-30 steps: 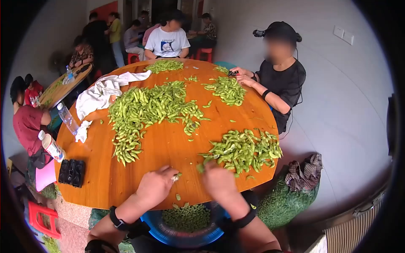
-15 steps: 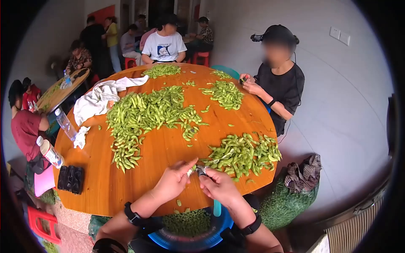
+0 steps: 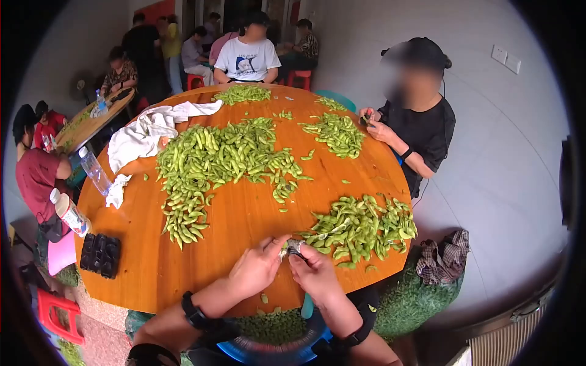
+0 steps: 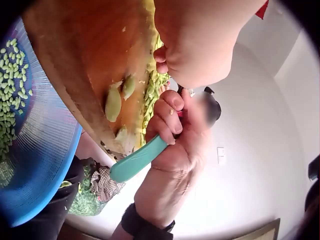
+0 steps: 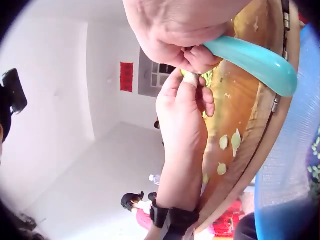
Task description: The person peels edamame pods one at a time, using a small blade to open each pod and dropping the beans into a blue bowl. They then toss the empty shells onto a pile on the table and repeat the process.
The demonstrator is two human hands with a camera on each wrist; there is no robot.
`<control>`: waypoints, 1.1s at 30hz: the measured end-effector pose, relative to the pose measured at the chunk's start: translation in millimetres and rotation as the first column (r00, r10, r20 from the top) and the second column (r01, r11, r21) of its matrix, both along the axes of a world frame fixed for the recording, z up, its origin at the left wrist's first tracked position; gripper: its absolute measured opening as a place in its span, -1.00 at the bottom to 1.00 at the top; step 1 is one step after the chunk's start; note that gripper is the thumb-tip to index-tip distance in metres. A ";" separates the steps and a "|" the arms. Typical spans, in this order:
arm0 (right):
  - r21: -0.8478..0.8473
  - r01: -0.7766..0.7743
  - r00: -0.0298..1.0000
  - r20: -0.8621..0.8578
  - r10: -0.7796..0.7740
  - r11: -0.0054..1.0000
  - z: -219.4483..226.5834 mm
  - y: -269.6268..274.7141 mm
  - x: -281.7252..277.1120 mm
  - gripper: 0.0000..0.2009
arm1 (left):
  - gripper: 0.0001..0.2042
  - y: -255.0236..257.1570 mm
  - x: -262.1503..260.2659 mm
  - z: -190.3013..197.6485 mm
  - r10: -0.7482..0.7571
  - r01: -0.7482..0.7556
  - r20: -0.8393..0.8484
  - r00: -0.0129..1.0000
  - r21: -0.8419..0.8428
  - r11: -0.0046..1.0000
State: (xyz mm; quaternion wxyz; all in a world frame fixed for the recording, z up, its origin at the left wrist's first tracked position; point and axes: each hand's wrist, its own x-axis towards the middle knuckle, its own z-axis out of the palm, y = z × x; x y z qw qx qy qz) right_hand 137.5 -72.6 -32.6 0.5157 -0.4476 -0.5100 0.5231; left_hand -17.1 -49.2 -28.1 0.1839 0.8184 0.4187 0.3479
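Observation:
Over the table's near edge, the left hand (image 3: 255,268) pinches a small green pod (image 5: 184,73) between thumb and finger; its thumb tip looks whitish, as if covered. Fingers of the right hand (image 3: 317,272) curl round a tool whose teal handle (image 4: 142,159) sticks out below the palm. The two hands meet at the fingertips, and the tool's working end is mostly hidden between them. A pile of green pods (image 3: 360,229) lies just right of the hands, a larger pile (image 3: 220,152) farther off. Below the edge sits a blue basket (image 4: 55,165) with shelled beans (image 3: 271,326).
On the table's left are a black tray-like object (image 3: 100,255), two bottles (image 3: 70,212) and a white cloth (image 3: 143,137). A person in black (image 3: 421,116) sits at the right, another in white (image 3: 247,58) opposite. A full green sack (image 3: 421,299) stands at the right.
From one second ago, the right hand has come from the near pod pile to the left hand, and they now meet. Since half a second ago they have barely moved.

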 end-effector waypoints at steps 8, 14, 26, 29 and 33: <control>-0.393 -0.223 0.936 -0.343 0.083 0.892 3.4 8.8 15.4 -0.90 | -0.60 8.5 -7.3 -3.8 -0.102 0.188 0.319 0.942 -0.249 0.950; -0.303 -0.123 0.985 -0.150 0.080 0.945 16.5 8.3 10.2 -0.89 | -0.71 22.8 -10.2 -7.7 0.129 0.552 0.747 0.653 -0.585 0.595; 0.046 0.011 0.982 0.188 -0.019 0.999 8.8 5.8 -0.6 -0.87 | -0.66 16.5 -5.7 -20.5 0.022 0.236 0.465 0.885 -0.490 0.839; 0.014 -0.005 0.992 0.128 0.003 1.000 8.1 6.7 1.1 -0.87 | -0.66 13.1 -5.5 -8.0 -0.067 0.216 0.396 0.916 -0.342 0.914; -0.028 0.029 0.997 0.078 -0.027 0.999 11.6 4.1 -0.5 -0.86 | -0.72 17.1 -6.3 -8.6 0.115 0.356 0.612 0.782 -0.591 0.724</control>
